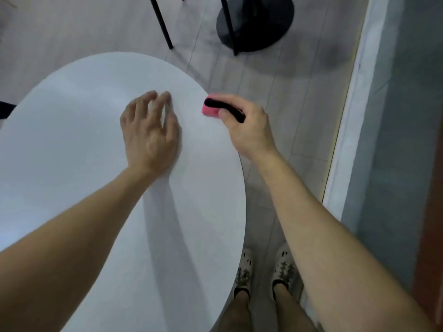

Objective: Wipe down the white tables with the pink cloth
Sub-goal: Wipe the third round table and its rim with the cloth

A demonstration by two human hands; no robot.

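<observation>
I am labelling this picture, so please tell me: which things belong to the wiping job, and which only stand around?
Job: round white table; pink cloth with a black strip, gripped by the right hand; left hand, resting on the tabletop.
Bystanders: black round pedestal base; thin black legs; patterned light shoes.

No words, numbers or signs can be read here. The shoes (243,271) have small dark and red marks on them, but they are too blurry to tell if any are letters.
</observation>
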